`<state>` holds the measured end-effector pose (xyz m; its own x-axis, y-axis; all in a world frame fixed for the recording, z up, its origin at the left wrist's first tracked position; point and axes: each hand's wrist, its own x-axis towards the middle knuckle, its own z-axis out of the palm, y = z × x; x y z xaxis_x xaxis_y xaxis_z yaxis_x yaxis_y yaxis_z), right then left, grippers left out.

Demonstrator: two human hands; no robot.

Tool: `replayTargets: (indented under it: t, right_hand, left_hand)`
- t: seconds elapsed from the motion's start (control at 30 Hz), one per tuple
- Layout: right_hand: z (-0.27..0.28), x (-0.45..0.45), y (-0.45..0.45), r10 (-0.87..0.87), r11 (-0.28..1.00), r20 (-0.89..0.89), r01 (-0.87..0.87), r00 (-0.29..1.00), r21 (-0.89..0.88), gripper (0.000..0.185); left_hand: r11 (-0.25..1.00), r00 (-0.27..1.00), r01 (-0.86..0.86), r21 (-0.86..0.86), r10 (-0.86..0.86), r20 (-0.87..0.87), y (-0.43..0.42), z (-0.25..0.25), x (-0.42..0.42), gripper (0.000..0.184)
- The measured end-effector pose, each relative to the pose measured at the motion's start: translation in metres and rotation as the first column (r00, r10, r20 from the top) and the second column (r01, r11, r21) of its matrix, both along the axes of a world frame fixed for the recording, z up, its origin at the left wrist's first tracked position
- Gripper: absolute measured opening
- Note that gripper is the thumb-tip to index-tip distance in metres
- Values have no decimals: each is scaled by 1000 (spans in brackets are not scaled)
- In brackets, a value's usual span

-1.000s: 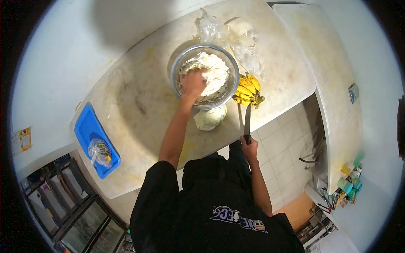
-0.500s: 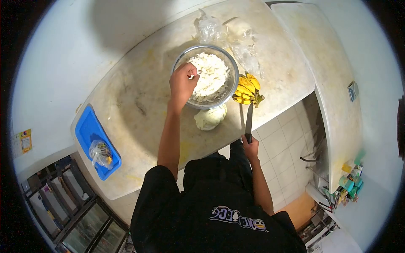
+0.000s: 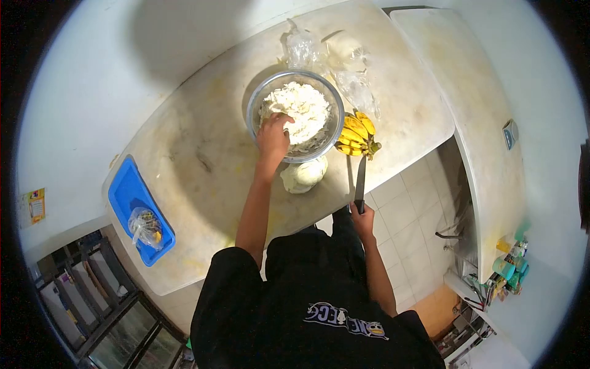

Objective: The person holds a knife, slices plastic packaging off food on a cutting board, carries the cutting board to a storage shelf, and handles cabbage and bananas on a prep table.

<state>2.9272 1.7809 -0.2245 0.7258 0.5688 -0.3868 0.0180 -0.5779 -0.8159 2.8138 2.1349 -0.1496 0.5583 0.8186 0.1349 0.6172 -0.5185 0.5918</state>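
A steel bowl (image 3: 251, 117) on the table holds a heap of pale shredded food (image 3: 304, 111). Over the bowl's left part is my left hand (image 3: 273, 136), its fingers curled at the edge of the heap; whether anything is between them is hidden. My right hand (image 3: 362, 218) grips a knife (image 3: 361, 181) by its dark handle beyond the table's front edge, blade pointing toward the bananas. A bunch of yellow bananas (image 3: 356, 132) lies right of the bowl. Touching the bowl's near side is a pale green cabbage (image 3: 304, 175).
Clear plastic bags (image 3: 304, 49) lie behind the bowl on the table (image 3: 203, 246). A blue tray (image 3: 126, 184) with a knotted plastic bag (image 3: 145, 227) sits at the left. To the right stands another counter (image 3: 485, 141) with a small grey device (image 3: 511, 134).
My left hand went from inside the heap to the bowl's left rim, then came back slightly right and down over the shreds. The knife stays in my right hand.
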Motion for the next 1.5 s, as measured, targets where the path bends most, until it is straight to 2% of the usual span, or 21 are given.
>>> replayTargets:
  t: [0.1, 0.23, 0.3, 0.5, 0.6, 0.73, 0.77, 0.8, 0.83, 0.9, 0.93, 1.0, 1.03, 1.1, 1.13, 1.2, 1.23, 1.3, 1.4, 1.47, 1.5]
  right_hand:
    - [0, 1, -1, -11, 999, -59, 9, 998, -43, 35]
    - [-1, 4, -3, 26, 994, -39, -30, 999, -102, 34]
    - [-9, 1, -3, -37, 999, -19, 37, 999, 18, 40]
    - [3, -1, 3, -24, 999, 23, 23, 999, 43, 39]
    - [7, -3, 5, -15, 1000, 54, 14, 998, 22, 38]
    - [11, -1, 1, 21, 999, -18, -22, 1000, -49, 34]
    - [11, -2, 2, -2, 1000, -17, 1, 1000, -8, 34]
    - [11, -3, 4, -25, 999, -15, 25, 1000, 36, 37]
    - [13, -3, 5, -26, 999, -13, 26, 1000, 40, 37]
    - [15, -1, 6, -11, 999, 73, 8, 997, 50, 38]
    - [15, -1, 6, -17, 999, 77, 13, 997, 51, 38]
    - [15, -5, 5, -58, 997, -19, 59, 998, 48, 39]
    - [15, -6, 4, -59, 997, -21, 60, 998, 48, 39]
    - [16, -5, 5, -41, 999, 5, 40, 999, 34, 39]
    - [17, -5, 7, -42, 998, 5, 42, 999, 36, 39]
    - [20, -5, 16, -80, 994, -151, 90, 985, 58, 38]
    - [30, -2, 23, -84, 994, -150, 94, 985, 57, 38]
    - [53, 4, 39, -45, 993, -310, 77, 950, 92, 37]
    - [87, 6, 63, -37, 968, -278, 104, 960, 230, 38]
    - [104, 10, 72, -22, 948, -234, 94, 972, 304, 38]
    - [110, 13, 76, 53, 926, -182, 20, 982, 377, 38]
  left_hand:
    - [1000, 998, -11, -2, 11, 66, 4, 1, -2, 20]
    - [998, 989, -24, -56, 32, 148, 5, 20, 1, 17]
    - [997, 953, -12, 79, -12, 302, 1, 45, 2, 17]
    - [974, 891, -115, 195, 14, 454, -7, 81, 5, 15]
    - [983, 845, -152, 98, 78, 529, -18, 90, 7, 18]
    - [985, 840, -148, 88, 78, 537, -15, 61, 5, 20]
    - [992, 969, -92, 87, 69, 236, -11, 47, 3, 20]
    - [997, 995, -38, 70, 44, -89, -9, 35, 1, 21]
    - [997, 995, -37, 74, 44, -87, -10, 30, 0, 21]
    - [964, 998, -65, 259, 69, -5, -17, 21, 1, 22]
    - [964, 998, -61, 260, 64, -1, -16, 18, 1, 22]
    - [994, 995, -93, -64, 91, -41, -16, 17, -6, 26]
    - [994, 995, -92, -63, 89, -43, -19, 19, -8, 26]
    - [994, 998, -53, 91, 51, 25, -30, 23, -12, 25]
    - [994, 998, -51, 92, 49, 25, -34, 22, -15, 25]
    - [994, 1000, 8, 107, -8, -3, -45, 15, -22, 25]
    - [994, 1000, 12, 106, -12, -1, -51, 11, -25, 25]
    - [951, 988, -89, 295, 48, 144, -62, 4, -29, 24]
    - [963, 983, -153, 222, 124, 138, -79, -2, -36, 27]
    - [960, 982, -147, 240, 112, 154, -88, -18, -39, 29]
    - [955, 981, -143, 258, 102, 166, -92, -16, -38, 31]
